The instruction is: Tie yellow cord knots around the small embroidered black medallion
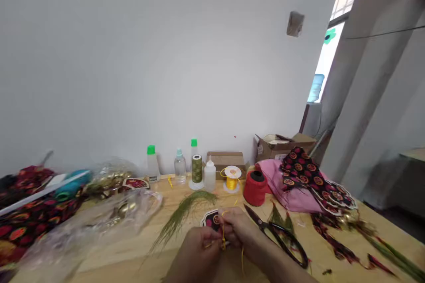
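Both hands meet low in the middle of the head view, fingertips close together. My left hand (pixel 202 247) pinches a thin yellow cord (pixel 223 232). From the other side my right hand (pixel 239 226) also grips the cord, and one end hangs below it. A dark patterned fabric piece with a white edge (pixel 210 219) shows just behind my fingers, partly covered by them. Whether the cord is fixed to that piece I cannot tell. Beside my right hand lie black-handled scissors (pixel 282 241). Left of my hands is a spread bundle of green threads (pixel 186 210).
Along the wall stand a yellow cord spool (pixel 232 181), a red thread cone (pixel 255 188), a green thread spool (pixel 197 170) and a white squeeze bottle (pixel 210 177). Plastic bags (pixel 109 216) lie left; pink cloth (pixel 275 185) and cardboard boxes (pixel 282 146) are right.
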